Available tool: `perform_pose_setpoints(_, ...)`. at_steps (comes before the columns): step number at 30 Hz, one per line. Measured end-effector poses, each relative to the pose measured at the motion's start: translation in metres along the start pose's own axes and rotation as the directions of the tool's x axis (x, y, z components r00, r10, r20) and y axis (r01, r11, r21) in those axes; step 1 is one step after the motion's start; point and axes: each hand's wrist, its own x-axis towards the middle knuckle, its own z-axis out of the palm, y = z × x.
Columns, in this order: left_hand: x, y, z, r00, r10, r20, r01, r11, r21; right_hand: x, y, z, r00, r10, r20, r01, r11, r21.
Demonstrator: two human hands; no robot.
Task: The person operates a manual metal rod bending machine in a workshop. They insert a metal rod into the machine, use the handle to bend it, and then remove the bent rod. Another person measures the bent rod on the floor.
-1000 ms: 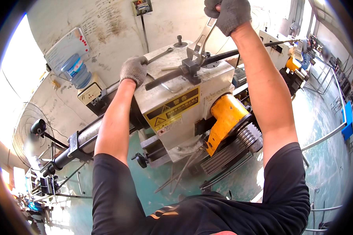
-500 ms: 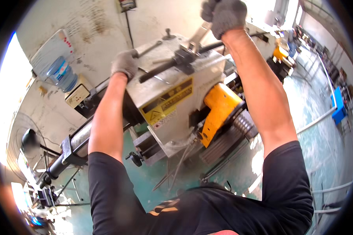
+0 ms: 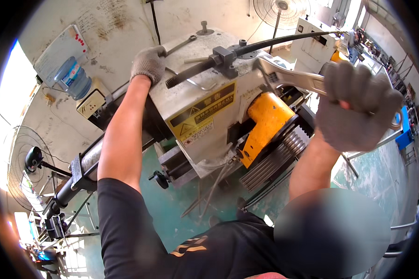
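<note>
My left hand (image 3: 148, 63), in a grey knit glove, rests on the top corner of a grey machine housing (image 3: 191, 100), beside the end of a dark threaded rod (image 3: 195, 69). The rod passes through a dark square clamp block (image 3: 224, 58). My right hand (image 3: 356, 109), also gloved, is closed around the handle of a large silver adjustable wrench (image 3: 293, 79). The wrench's jaw end reaches toward the clamp block. A small open spanner (image 3: 181, 45) lies on the housing top.
A yellow motor cover (image 3: 267, 118) and ribbed pulleys (image 3: 284, 149) sit below the housing. A long steel bar (image 3: 86, 160) runs left from the machine. A water bottle (image 3: 72, 76) stands by the wall, a fan (image 3: 30, 162) at left. The floor is green.
My right hand has swung the wrench handle down and toward me, from above the machine to its right side. My left hand stays on the housing corner. The view has tilted closer.
</note>
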Motion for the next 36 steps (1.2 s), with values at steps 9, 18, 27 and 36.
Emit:
perform_pose_setpoints(9, -0.002, 0.009, -0.005, 1.0, 0.005, -0.012, -0.004, 0.999, 0.044, 0.055, 0.053, 0.003, 0.992, -0.121, 0.025, 0.118, 0.988, 0.098)
perform_pose_setpoints(18, -0.004, 0.019, -0.011, 1.0, 0.001, -0.018, 0.0, 0.998, 0.068, 0.092, 0.143, -0.009, 0.996, 0.044, 0.076, -0.037, 0.994, -0.1)
perform_pose_setpoints(27, -0.001, 0.015, -0.011, 0.998, 0.01, -0.063, -0.014, 0.997, -0.074, 0.201, 0.15, 0.11, 0.906, 0.378, -0.189, -0.421, 0.849, -0.32)
perform_pose_setpoints(36, -0.004, 0.0, -0.004, 0.997, 0.015, -0.073, -0.021, 0.997, -0.078, 0.12, 0.283, 0.043, 0.714, 0.639, 0.287, 0.023, 0.389, -0.921)
